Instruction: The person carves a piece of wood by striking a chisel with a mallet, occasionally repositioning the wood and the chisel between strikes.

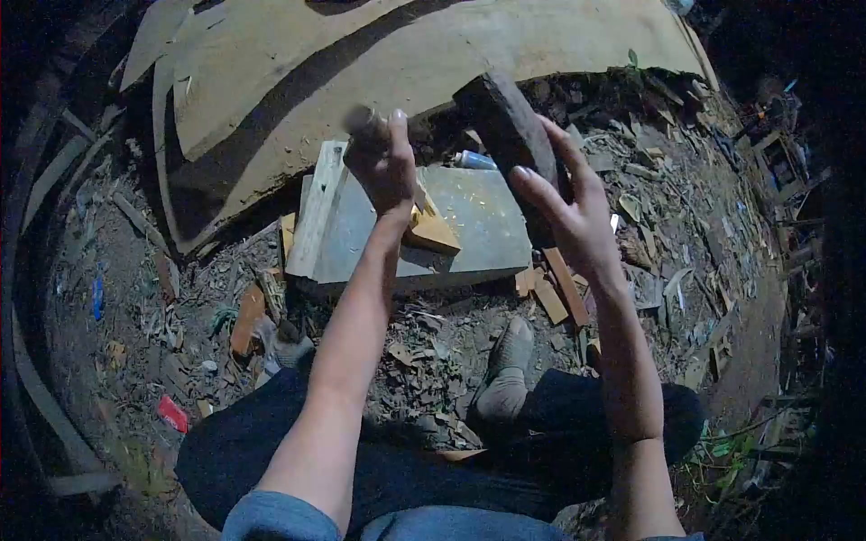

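My left hand (386, 171) is closed around a tool handle (365, 124), whose rounded end sticks up above the fist. Below that fist, a small orange-brown wood block (435, 232) lies on a grey slab (487, 203). My right hand (577, 203) grips a dark wooden block (511, 126) from its right side, thumb in front and fingers behind. The dark block is tilted and raised over the slab's right part. A pale wood strip (317, 212) runs along the slab's left edge. Wood shavings are scattered on the slab.
Large curved wooden boards (271, 81) lie beyond the slab. A blue cylinder (475, 160) rests at the slab's far edge. Orange wood offcuts (566, 287) are on the ground to its right. A shoe (505, 370) stands among wood chips, and a red wrapper (172, 413) lies at lower left.
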`<state>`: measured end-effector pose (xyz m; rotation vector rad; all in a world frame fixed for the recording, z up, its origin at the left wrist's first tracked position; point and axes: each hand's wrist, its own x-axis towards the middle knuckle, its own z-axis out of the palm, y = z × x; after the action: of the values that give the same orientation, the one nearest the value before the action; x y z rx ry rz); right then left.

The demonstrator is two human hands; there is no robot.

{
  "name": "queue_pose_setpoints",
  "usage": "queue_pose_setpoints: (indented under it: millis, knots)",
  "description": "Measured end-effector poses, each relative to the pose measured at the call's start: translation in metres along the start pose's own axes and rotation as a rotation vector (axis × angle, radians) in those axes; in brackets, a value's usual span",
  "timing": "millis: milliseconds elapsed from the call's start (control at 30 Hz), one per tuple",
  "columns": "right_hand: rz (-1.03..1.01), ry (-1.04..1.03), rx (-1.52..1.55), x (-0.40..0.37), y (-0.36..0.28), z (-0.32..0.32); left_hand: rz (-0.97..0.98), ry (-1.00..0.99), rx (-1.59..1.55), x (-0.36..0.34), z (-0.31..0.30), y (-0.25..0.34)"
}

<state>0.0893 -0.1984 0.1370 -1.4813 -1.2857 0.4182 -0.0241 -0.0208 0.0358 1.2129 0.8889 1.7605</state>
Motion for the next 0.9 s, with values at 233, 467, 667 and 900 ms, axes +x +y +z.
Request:
queue_pose_setpoints:
  millis: [233,467,667,900]
  knots:
    - [0.015,-0.040,0.053,-0.001,0.000,0.004,0.107,-0.050,0.071,-0.004,-0.004,-0.009]
    - [0.051,-0.065,-0.025,-0.002,-0.002,0.005,0.010,-0.071,0.054,-0.011,0.004,0.007]
    - [0.056,-0.035,-0.012,-0.002,0.002,0.006,0.102,-0.079,0.028,-0.012,0.009,0.006]
    - [0.045,-0.035,-0.037,-0.002,0.004,0.004,0.162,-0.082,0.153,-0.013,0.011,0.007]
